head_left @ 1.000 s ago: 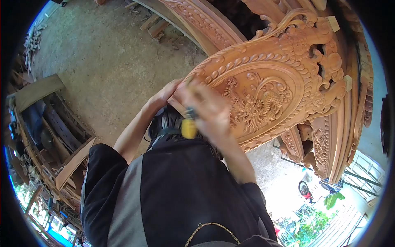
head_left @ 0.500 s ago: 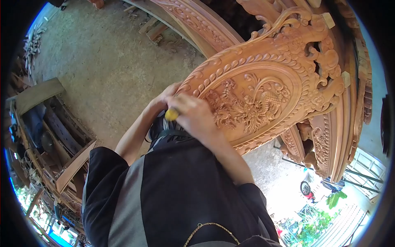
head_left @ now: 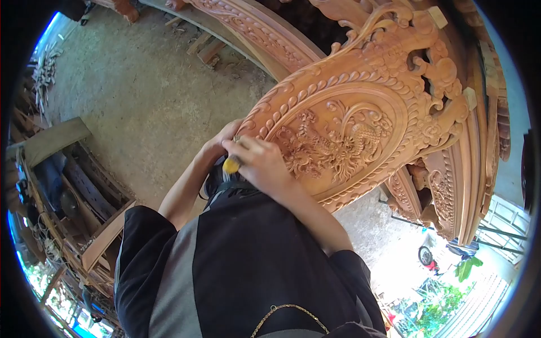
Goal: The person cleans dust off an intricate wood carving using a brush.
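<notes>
Along the near left end of a carved wooden panel (head_left: 389,101), both hands are close together. My right hand (head_left: 262,163) is closed round a tool with a yellow handle end (head_left: 231,164); its working tip is hidden. Just to the left, my left hand (head_left: 226,135) touches the panel's edge, its fingers mostly hidden from view. A dragon-like relief (head_left: 338,143) fills an oval border on the panel, to the right of my hands.
Another carved wooden piece (head_left: 253,28) lies behind the panel. More carved parts (head_left: 445,191) stand at the right. On the left is a wooden rack (head_left: 104,239) with assorted items. Wood scraps (head_left: 209,48) lie on the concrete floor (head_left: 152,96).
My right hand and the yellow-handled tool have shifted slightly down and left in view. The whole scene has also shifted a little. The tool is still in my right hand.
</notes>
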`<act>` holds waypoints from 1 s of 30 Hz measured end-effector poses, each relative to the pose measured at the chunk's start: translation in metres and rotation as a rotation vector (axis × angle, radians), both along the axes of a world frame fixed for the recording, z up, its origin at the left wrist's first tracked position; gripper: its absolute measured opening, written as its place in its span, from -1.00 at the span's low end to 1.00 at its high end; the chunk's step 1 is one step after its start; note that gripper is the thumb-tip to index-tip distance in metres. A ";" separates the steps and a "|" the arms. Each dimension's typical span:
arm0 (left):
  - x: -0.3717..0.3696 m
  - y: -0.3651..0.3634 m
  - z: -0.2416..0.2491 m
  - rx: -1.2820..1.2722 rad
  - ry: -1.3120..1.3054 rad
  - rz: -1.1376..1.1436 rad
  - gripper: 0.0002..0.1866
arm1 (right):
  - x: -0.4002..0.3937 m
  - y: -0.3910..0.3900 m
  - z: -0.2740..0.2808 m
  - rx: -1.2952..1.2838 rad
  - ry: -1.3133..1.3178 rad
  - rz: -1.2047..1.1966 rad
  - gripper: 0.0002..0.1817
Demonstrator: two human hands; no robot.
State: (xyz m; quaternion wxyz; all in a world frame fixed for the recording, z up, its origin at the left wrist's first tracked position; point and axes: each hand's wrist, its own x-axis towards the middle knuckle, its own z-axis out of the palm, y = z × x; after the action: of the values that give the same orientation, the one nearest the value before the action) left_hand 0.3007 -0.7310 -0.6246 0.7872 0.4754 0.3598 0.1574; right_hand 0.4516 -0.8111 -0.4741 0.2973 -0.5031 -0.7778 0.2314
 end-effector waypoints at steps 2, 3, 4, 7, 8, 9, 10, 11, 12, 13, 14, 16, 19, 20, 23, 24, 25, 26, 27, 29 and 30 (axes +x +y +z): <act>-0.006 -0.002 -0.009 0.206 0.021 -0.044 -0.67 | 0.016 0.015 0.006 0.060 0.085 -0.034 -0.69; -0.003 -0.001 -0.004 0.216 0.023 -0.049 -0.67 | 0.030 0.026 0.014 0.147 0.101 -0.098 -0.72; 0.003 0.000 0.005 -0.206 -0.099 0.080 -0.70 | 0.046 0.038 0.024 0.231 0.118 -0.161 -0.74; 0.013 -0.002 0.034 -0.494 -0.092 0.267 -0.68 | 0.092 0.076 0.046 0.596 0.140 -0.496 -0.77; 0.012 -0.001 0.030 -0.517 -0.104 0.281 -0.68 | 0.101 0.083 0.050 0.731 0.086 -0.616 -0.78; 0.012 0.000 0.024 -0.540 -0.117 0.296 -0.67 | 0.101 0.084 0.050 0.735 0.089 -0.618 -0.78; 0.010 0.000 0.016 -0.534 -0.115 0.296 -0.67 | 0.098 0.083 0.049 0.756 -0.004 -0.694 -0.79; 0.007 0.000 0.006 -0.570 -0.145 0.291 -0.68 | 0.093 0.082 0.048 0.775 -0.099 -0.770 -0.79; 0.008 0.001 0.010 -0.605 -0.174 0.283 -0.68 | 0.085 0.075 0.041 0.700 -0.031 -0.689 -0.52; 0.008 0.000 0.014 -0.600 -0.173 0.277 -0.68 | 0.073 0.065 0.033 0.569 -0.043 -0.576 -0.46; 0.012 -0.003 0.038 -0.513 -0.145 0.293 -0.69 | 0.061 0.053 0.025 0.437 -0.057 -0.468 -0.39; 0.009 -0.003 0.036 -0.194 0.069 0.138 -0.65 | 0.031 0.027 0.015 0.217 -0.083 -0.313 -0.29; 0.005 -0.009 0.039 -0.028 -0.024 0.071 -0.59 | -0.003 -0.006 -0.011 0.123 0.089 -0.161 -0.37; 0.003 -0.007 0.032 -0.016 -0.078 0.064 -0.58 | -0.010 -0.016 -0.019 0.112 0.065 -0.123 -0.39; 0.002 0.005 -0.017 -0.734 -0.438 0.167 -0.57 | 0.004 -0.015 -0.013 0.105 0.142 -0.039 -0.48; 0.004 0.003 -0.005 -0.496 -0.276 0.168 -0.55 | 0.015 -0.006 -0.003 0.152 0.154 -0.099 -0.53; 0.005 0.000 0.007 -0.272 -0.082 0.162 -0.54 | 0.030 0.009 0.007 0.198 0.165 -0.161 -0.58; 0.010 0.002 0.008 -0.472 -0.129 0.215 -0.59 | 0.048 0.023 0.018 0.282 0.171 -0.249 -0.64; 0.012 0.004 0.008 -0.672 -0.174 0.269 -0.61 | 0.068 0.039 0.030 0.365 0.178 -0.336 -0.70; 0.009 0.007 -0.008 -0.679 -0.188 0.273 -0.59 | 0.108 0.064 0.055 0.591 0.132 -0.567 -0.83; 0.007 0.006 -0.011 -0.634 -0.140 0.294 -0.59 | 0.121 0.073 0.070 0.682 0.140 -0.677 -0.84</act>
State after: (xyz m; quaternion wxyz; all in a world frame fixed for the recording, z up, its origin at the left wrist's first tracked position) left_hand 0.3074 -0.7248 -0.6353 0.8873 0.1385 0.4006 0.1818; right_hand 0.5729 -0.7376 -0.4044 0.5554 -0.5849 -0.5802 -0.1130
